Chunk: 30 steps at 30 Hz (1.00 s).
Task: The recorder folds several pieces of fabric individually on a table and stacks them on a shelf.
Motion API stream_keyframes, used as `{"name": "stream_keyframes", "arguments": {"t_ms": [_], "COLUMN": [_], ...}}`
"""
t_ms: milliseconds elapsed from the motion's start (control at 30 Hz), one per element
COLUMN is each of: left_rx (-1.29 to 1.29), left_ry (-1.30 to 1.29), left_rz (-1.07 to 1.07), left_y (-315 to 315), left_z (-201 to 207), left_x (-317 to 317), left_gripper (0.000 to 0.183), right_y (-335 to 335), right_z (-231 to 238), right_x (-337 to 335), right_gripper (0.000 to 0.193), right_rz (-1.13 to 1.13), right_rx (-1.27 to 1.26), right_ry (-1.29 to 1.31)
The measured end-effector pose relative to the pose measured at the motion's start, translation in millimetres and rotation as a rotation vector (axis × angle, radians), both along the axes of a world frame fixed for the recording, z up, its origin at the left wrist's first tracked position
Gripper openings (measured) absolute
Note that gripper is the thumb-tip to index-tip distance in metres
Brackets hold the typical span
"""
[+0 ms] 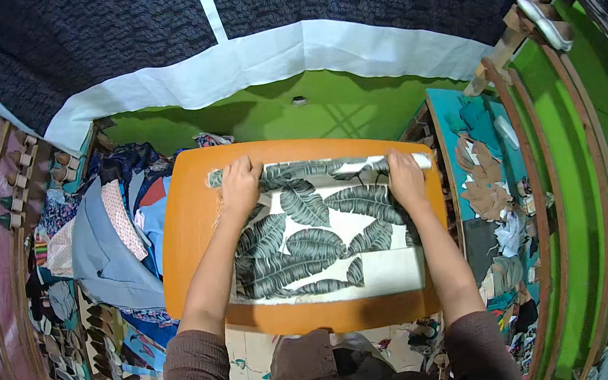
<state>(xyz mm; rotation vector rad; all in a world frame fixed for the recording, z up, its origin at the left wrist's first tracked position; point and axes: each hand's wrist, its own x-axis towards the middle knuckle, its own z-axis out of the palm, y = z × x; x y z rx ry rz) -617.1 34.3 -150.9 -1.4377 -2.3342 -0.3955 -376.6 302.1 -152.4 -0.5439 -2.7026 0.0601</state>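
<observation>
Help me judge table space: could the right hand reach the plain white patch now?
Probably yes, if it lets go: the right hand holds the leaf-print fabric by its far edge, and the white patch lies nearer the body, uncovered.

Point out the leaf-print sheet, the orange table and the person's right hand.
Leaf-print sheet (313, 242): head view, middle of its flat part.
Orange table (189, 223): head view, bare top toward the left.
Right hand (406, 177): head view, back of the hand.

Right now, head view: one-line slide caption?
Left hand and right hand grasp the far edge of a leaf-print sheet on an orange table.
</observation>
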Motion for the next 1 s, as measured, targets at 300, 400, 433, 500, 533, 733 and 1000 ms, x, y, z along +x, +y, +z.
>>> {"name": "stream_keyframes", "arguments": {"t_ms": [300, 400, 433, 500, 533, 733, 1000], "left_rx": [-0.213, -0.226, -0.234, -0.266, -0.299, -0.466, -0.232], "left_ry": [0.048, 0.050, 0.039, -0.003, 0.003, -0.175, -0.492], "left_rz": [-0.112, -0.095, -0.078, -0.034, -0.017, -0.009, -0.090], "left_y": [-119, -154, -161, -171, -178, -178, -112], "left_z": [-27, -53, -62, -64, -67, -50, -36], "left_x": [136, 164, 174, 195, 201, 217, 235], "left_gripper": [0.029, 0.032, 0.033, 0.036, 0.037, 0.047, 0.045], "right_y": [-104, -132, -139, -150, -156, -164, -210], "right_z": [-8, -16, -23, -32, -37, -56, -44], "right_x": [151, 180, 189, 207, 212, 228, 130], "right_gripper": [0.038, 0.038, 0.038, 0.038, 0.038, 0.043, 0.041], "right_rz": [0.175, 0.204, 0.213, 0.195, 0.179, 0.012, -0.043], "right_rx": [0.046, 0.057, 0.069, 0.068, 0.051, -0.127, -0.257], "right_ry": [0.005, -0.022, -0.045, -0.139, -0.167, -0.246, -0.063]}}
